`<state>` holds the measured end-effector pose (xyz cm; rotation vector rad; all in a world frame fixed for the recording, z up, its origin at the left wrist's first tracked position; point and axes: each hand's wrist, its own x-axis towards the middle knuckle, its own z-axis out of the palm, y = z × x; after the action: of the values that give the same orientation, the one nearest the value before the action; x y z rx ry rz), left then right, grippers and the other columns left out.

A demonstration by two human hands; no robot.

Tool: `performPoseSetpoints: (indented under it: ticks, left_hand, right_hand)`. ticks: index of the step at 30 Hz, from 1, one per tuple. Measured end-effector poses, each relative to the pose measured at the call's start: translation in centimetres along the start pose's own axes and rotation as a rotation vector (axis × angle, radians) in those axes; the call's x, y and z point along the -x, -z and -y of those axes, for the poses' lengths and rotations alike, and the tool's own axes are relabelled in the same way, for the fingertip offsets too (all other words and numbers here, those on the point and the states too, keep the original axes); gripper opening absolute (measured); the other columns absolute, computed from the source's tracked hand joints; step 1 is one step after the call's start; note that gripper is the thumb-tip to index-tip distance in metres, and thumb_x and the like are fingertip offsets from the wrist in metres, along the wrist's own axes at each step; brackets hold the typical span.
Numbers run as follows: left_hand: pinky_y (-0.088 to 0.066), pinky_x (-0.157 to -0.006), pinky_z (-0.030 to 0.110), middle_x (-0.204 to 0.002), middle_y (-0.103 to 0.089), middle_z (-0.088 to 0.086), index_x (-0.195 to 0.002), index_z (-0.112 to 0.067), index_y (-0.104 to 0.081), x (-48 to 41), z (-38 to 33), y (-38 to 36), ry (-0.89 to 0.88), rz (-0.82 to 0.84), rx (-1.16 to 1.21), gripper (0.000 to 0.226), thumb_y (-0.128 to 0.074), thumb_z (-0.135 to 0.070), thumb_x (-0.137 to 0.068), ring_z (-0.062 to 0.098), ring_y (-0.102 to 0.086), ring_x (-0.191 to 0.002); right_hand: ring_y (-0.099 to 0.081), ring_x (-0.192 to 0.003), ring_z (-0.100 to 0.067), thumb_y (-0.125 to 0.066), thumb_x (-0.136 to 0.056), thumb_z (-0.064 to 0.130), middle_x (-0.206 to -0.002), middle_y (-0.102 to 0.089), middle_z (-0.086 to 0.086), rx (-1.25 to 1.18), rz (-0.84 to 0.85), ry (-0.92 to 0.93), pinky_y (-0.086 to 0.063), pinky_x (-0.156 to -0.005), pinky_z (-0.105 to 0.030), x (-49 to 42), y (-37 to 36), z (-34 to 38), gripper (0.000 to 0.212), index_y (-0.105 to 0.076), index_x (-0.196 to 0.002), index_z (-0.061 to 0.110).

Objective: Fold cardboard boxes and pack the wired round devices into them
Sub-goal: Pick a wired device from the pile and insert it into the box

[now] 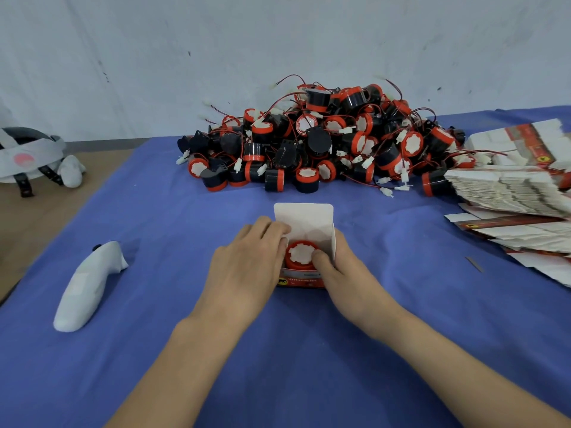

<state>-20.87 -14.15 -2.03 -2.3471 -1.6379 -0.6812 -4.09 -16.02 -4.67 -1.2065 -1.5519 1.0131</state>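
Observation:
A small red and white cardboard box (304, 222) stands open on the blue cloth in the middle, its lid flap up at the back. Inside sits a round device (301, 256) with a red rim and white centre facing up. My left hand (244, 267) grips the box's left side, its fingers curled over the left wall. My right hand (343, 267) holds the right side, with the thumb pressing on the device's top. A big heap of black and red wired round devices (324, 140) lies behind the box.
Stacks of flat unfolded boxes (513, 186) lie at the right. A white controller (89, 285) rests on the blue cloth (154, 211) at the left. A white headset (27, 156) sits on the bare wooden tabletop at the far left. A wall stands behind.

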Motion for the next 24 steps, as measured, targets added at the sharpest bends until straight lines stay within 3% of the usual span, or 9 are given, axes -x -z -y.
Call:
performPoseSetpoints:
  ticks: [3,6,8,16,20,24]
  left_hand:
    - [-0.038,-0.05,0.028,-0.124,-0.042,-0.007,-0.111,-0.021,-0.064,0.0,0.2,-0.3,0.004,0.043,-0.034,0.03,-0.038,-0.035,-0.105,0.012,-0.052,-0.101]
    - [-0.037,-0.051,0.028,-0.143,-0.031,-0.008,-0.1,-0.021,-0.065,0.0,0.5,-0.7,0.028,0.065,0.014,0.03,-0.039,-0.034,-0.102,0.012,-0.047,-0.112]
    - [-0.04,-0.054,0.029,-0.152,-0.025,-0.009,-0.097,-0.023,-0.067,-0.1,0.7,-0.7,0.031,0.085,0.069,0.03,-0.039,-0.034,-0.099,0.011,-0.045,-0.118]
    - [-0.036,-0.064,0.027,-0.162,-0.021,-0.011,-0.124,-0.046,-0.062,-0.4,1.8,0.0,-0.067,0.152,-0.001,0.041,-0.038,-0.035,-0.094,0.012,-0.041,-0.127]
    - [-0.046,-0.068,0.03,-0.161,-0.016,-0.012,-0.13,-0.048,-0.052,0.0,1.8,0.0,-0.064,0.161,0.059,0.041,-0.034,-0.036,-0.095,0.011,-0.04,-0.128]
    - [-0.054,-0.067,0.037,-0.149,-0.029,-0.017,-0.132,-0.036,-0.046,0.9,1.4,0.3,-0.029,0.111,0.174,0.039,-0.032,-0.036,-0.096,0.008,-0.048,-0.119]
  right_hand:
    - [-0.055,-0.111,0.014,-0.038,-0.105,0.023,-0.118,-0.058,0.038,0.005,0.003,0.018,-0.045,-0.081,-0.002,0.1,0.0,0.0,0.042,-0.042,-0.112,0.064]
    - [-0.056,-0.11,0.011,-0.038,-0.104,0.024,-0.117,-0.059,0.035,0.021,-0.007,0.027,-0.047,-0.081,-0.009,0.1,-0.1,-0.2,0.042,-0.043,-0.109,0.066]
    - [-0.056,-0.11,0.011,-0.038,-0.104,0.025,-0.117,-0.059,0.035,0.024,-0.009,0.031,-0.047,-0.079,-0.005,0.0,-0.1,-0.3,0.042,-0.043,-0.108,0.067]
    - [-0.054,-0.112,0.012,-0.039,-0.104,0.025,-0.119,-0.058,0.035,0.05,-0.026,0.051,-0.045,-0.08,-0.003,-0.1,-0.3,-0.3,0.041,-0.043,-0.111,0.066]
    - [-0.057,-0.112,0.006,-0.039,-0.106,0.026,-0.119,-0.06,0.03,0.041,-0.028,0.037,-0.048,-0.088,-0.019,-0.2,-0.3,-0.8,0.033,-0.045,-0.12,0.054]
    - [-0.058,-0.111,0.006,-0.039,-0.105,0.027,-0.119,-0.06,0.031,0.045,-0.037,0.021,-0.049,-0.092,-0.026,-0.3,-0.2,-1.0,0.032,-0.045,-0.121,0.055]
